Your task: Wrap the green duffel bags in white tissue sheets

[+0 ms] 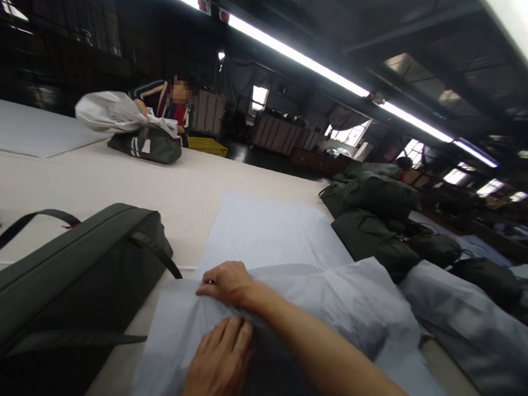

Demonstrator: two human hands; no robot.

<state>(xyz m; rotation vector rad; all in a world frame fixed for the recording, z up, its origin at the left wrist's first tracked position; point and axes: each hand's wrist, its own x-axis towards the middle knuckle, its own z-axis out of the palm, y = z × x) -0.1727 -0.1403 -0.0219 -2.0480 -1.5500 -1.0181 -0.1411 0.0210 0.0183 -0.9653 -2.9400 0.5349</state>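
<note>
A thin, pale translucent plastic bag [348,288] lies creased on the table in front of me. My right hand [228,283] reaches across from the lower right, its thumb and fingers closed on the plastic. Nearer to me, my left hand [220,361] rests flat on the same plastic, fingers stretched out and holding nothing. A flat pale plastic sheet [262,228] spreads out beyond my hands. To my left sits a dark green-grey bag [72,281] with long straps, apart from both hands. Below my right forearm, a dark shape under the plastic is hard to make out.
A pile of dark bags [377,194] stands at the right, beside another plastic-covered bundle [472,321]. Across the cream table [156,184], a person [160,97] handles white plastic over a dark striped bag [159,145]. A yellow crate [208,146] is behind.
</note>
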